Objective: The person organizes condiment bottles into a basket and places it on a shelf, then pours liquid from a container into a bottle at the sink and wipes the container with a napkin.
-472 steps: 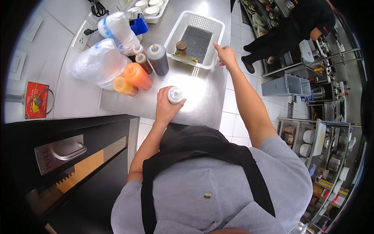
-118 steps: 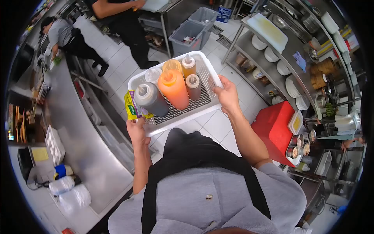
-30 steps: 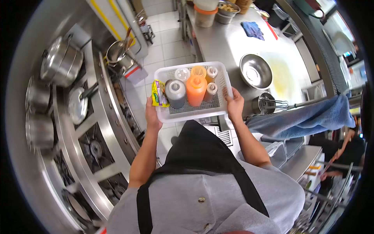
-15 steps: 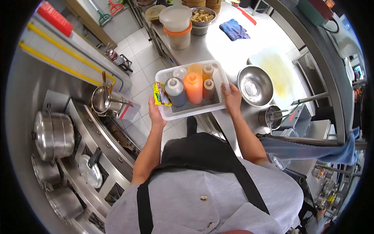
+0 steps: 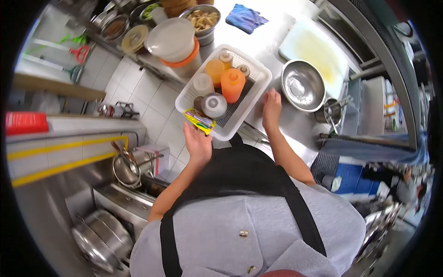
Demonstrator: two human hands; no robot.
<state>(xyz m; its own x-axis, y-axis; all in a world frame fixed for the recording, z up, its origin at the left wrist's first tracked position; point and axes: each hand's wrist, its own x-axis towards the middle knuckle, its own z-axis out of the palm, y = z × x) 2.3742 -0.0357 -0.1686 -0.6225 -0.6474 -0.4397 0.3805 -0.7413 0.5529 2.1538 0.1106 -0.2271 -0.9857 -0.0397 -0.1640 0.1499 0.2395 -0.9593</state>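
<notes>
A white perforated basket (image 5: pixel 256 94) lies turned at an angle, partly over the steel table's edge. Inside stand an orange squeeze bottle (image 5: pixel 232 87), a grey-capped dark bottle (image 5: pixel 214 105), a clear-topped one (image 5: pixel 203 84), a yellow-orange one (image 5: pixel 214 71) and smaller bottles. A yellow packet (image 5: pixel 199 122) hangs over the near left corner. My left hand (image 5: pixel 198 144) holds that corner from below, thumb apart, fingertips partly hidden by the packet. My right hand (image 5: pixel 272 110) is off the basket, between its right side and a steel bowl (image 5: pixel 303 86), fingers extended and holding nothing.
Behind the basket are a lidded tub (image 5: pixel 173 41), a bowl of cut pieces (image 5: pixel 202 22) and a blue cloth (image 5: pixel 246 18). A stained cutting board (image 5: pixel 318 51) and a small pot (image 5: pixel 330 111) flank the steel bowl. A large pot (image 5: pixel 102 240) stands lower left.
The view has turned from the stove towards the table. The basket has moved over the table edge and rotated. My right hand has let go of its side; my left remains at the packet's corner.
</notes>
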